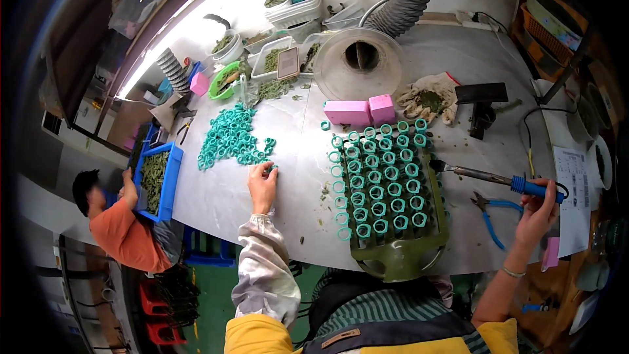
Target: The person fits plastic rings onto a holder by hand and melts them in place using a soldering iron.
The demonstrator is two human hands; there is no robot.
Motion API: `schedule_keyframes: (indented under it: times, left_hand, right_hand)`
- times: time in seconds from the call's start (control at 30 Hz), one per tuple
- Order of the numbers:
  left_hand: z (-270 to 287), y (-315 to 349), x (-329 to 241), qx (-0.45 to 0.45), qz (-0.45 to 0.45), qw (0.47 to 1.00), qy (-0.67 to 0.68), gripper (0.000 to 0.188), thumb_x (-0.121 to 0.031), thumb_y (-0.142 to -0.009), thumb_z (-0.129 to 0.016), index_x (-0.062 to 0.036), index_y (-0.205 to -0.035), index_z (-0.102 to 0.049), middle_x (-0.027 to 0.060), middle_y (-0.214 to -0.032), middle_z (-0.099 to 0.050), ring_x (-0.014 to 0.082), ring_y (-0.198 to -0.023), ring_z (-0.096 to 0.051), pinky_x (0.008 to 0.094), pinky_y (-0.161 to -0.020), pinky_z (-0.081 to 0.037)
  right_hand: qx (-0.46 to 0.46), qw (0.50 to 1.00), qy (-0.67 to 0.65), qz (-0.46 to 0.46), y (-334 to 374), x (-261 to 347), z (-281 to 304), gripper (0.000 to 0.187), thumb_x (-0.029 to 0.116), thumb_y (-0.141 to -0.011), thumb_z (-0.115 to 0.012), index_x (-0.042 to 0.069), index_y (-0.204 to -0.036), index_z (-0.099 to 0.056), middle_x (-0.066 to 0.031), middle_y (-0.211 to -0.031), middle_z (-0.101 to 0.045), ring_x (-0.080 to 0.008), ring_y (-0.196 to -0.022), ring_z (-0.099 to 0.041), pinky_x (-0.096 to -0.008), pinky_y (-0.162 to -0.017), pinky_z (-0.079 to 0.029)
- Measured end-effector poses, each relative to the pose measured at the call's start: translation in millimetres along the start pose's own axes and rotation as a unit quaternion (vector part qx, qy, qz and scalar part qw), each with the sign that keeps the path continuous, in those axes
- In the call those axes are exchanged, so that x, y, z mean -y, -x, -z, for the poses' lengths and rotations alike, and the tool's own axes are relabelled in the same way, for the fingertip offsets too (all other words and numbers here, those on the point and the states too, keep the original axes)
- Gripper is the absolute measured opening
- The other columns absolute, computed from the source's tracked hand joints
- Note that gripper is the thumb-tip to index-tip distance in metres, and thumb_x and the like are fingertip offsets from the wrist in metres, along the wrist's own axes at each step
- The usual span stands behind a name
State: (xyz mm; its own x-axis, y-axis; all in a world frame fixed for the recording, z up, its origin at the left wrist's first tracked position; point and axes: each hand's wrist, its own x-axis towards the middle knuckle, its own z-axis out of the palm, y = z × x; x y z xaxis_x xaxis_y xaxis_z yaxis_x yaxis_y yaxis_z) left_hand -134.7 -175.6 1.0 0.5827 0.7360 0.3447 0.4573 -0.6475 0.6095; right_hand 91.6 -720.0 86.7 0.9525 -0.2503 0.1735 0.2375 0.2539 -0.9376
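My left hand point(262, 189) is closed in a pinch on a small teal ring at the near right edge of a loose pile of teal rings point(229, 134); the fingers partly hide it. In my right hand point(538, 215) is an electric soldering iron point(485, 175) with a blue handle and a dark, broad tip pointing left. That tip sits just beside the right edge of an olive-green rack point(400, 263). Rows of upright teal rings point(377, 192) stand on the rack, with more along its left side.
Blue-handled pliers point(496, 206) lie below the iron. Pink blocks point(347, 113), a stained glove point(429, 97) and a clear funnel-shaped hood point(331, 72) are behind the rack. Tubs of green pieces point(272, 59) line the back. At left, a person in orange point(131, 239) works by a blue crate point(171, 183).
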Motion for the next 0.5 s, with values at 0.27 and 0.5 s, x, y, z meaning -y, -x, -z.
schedule_keyframes:
  times: [0.27, 0.5]
  left_hand:
    - [2.8, 12.3, -4.9, -0.002, -0.004, 0.998, 0.061, 0.021, -0.005, -0.083, -0.071, -0.0028, -0.103, -0.070, 0.0105, -0.104, -0.061, 0.0196, -0.080, -0.066, 0.0283, -0.070, -0.056]
    - [-10.2, 21.8, -160.0, 0.185, -0.100, 0.954, 0.215, 0.030, 0.002, -0.086, -0.065, -0.0030, -0.116, -0.064, 0.0077, -0.112, -0.057, 0.0186, -0.096, -0.063, 0.0276, -0.076, -0.057]
  right_hand:
    - [0.011, 1.000, -0.010, 0.010, 2.2, 3.2, 1.9, 0.033, 0.034, -0.096, -0.059, 0.004, -0.085, -0.067, -0.0049, -0.074, -0.067, -0.0096, -0.055, -0.058, -0.0218, -0.053, -0.045]
    - [0.009, 1.000, 0.006, 0.021, 3.6, 5.9, 1.2, 0.034, 0.035, -0.096, -0.059, 0.003, -0.085, -0.067, -0.0063, -0.074, -0.066, -0.0111, -0.056, -0.059, -0.0233, -0.054, -0.047]
